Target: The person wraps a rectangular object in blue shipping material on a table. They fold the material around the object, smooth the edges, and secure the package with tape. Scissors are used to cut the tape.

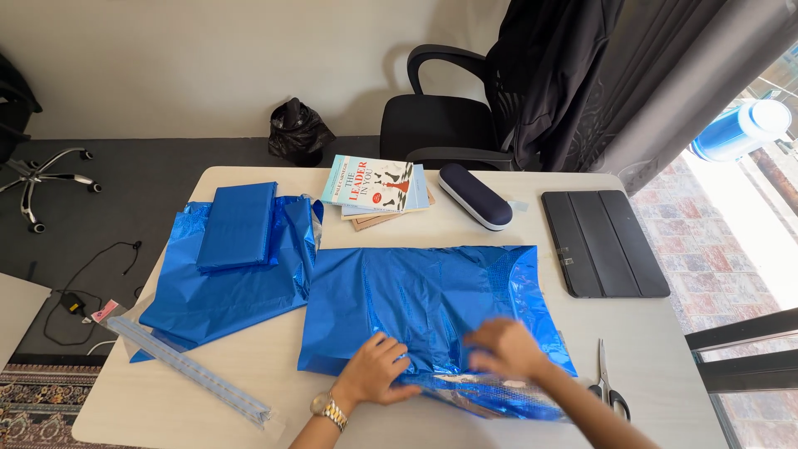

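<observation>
Blue wrap (424, 303) lies spread on the surface (690, 333), near edge partly folded up. Left hand (378, 370) and right hand (503, 349) press flat, apart, on that fold; far side still unfolded.

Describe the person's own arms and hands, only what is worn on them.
Both forearms are bare, with no sleeves in view. The left hand has a metal wristwatch on its wrist, silver with gold-toned links and a round face. The right hand wears nothing visible: no watch, bracelet or glove. No rings can be made out.
</observation>
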